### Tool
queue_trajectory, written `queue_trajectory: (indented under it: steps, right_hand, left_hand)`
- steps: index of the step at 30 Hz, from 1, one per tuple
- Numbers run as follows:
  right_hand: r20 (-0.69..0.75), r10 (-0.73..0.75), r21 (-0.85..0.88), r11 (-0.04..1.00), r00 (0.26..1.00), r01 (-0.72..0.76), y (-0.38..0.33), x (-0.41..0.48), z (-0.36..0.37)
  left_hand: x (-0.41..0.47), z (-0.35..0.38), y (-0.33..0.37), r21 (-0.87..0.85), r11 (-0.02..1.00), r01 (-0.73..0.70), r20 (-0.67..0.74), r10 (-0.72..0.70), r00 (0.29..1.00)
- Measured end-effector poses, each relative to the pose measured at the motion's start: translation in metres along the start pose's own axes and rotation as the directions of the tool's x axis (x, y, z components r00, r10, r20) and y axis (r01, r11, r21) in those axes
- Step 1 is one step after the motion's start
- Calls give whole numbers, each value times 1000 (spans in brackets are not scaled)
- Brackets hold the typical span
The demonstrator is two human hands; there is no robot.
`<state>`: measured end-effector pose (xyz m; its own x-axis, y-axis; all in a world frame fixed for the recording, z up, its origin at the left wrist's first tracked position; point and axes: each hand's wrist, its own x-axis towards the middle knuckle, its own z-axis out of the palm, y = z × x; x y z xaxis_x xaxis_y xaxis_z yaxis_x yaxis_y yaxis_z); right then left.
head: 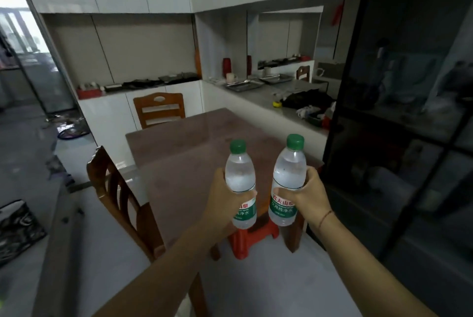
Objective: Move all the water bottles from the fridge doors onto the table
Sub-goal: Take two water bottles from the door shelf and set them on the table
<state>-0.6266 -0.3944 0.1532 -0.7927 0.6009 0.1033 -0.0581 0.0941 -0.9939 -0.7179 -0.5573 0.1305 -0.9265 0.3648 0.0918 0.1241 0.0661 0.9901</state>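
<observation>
Two clear plastic water bottles with green caps and green-and-red labels sit in the lower centre of the frame, both upright and carried in the air. The left-hand bottle (240, 183) is gripped around its label by the left hand (225, 201), fingers (249, 193) clamped over its waist. The right-hand bottle (288, 181) is held the same way by the right hand (305, 195), whose fingers (285, 191) are wrapped tight across the label. The two bottles stand just beside each other without touching.

Neither is set down yet. They hang in front of the near edge of the brown glossy counter (194, 148), whose top shows no bottles at all, so by my judgement this is an early load, with the delivery itself not done. The fridge is not in view, so how many bottles wait in its doors cannot be told.

Around the counter: a wooden chair with a curved back (120, 196) stands at its left side in the lower left, and a second wooden chair (158, 109) is at the far end. A red plastic stool (252, 238) sits on the floor under the near end, below the bottles. A dark glass-fronted cabinet (399, 112) fills the right of the frame, close to the counter's right edge. The near edge looks open to reach; the stool below may crowd the feet on stepping in.
</observation>
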Motion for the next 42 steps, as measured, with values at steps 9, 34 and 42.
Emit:
queue_trajectory:
  steps: [9,34,42]
  right_hand:
    - [-95,14,-31,999,995,-17,24,135,41]
    - [106,148,-316,943,983,-107,151,572,5]
    - [116,211,-366,918,971,-156,194,646,33]
  left_hand:
    - [165,-10,-30,144,990,2,44,-8,999]
    - [519,158,-128,270,939,212,-194,-163,967]
    - [581,178,-165,329,898,293,-206,-235,950]
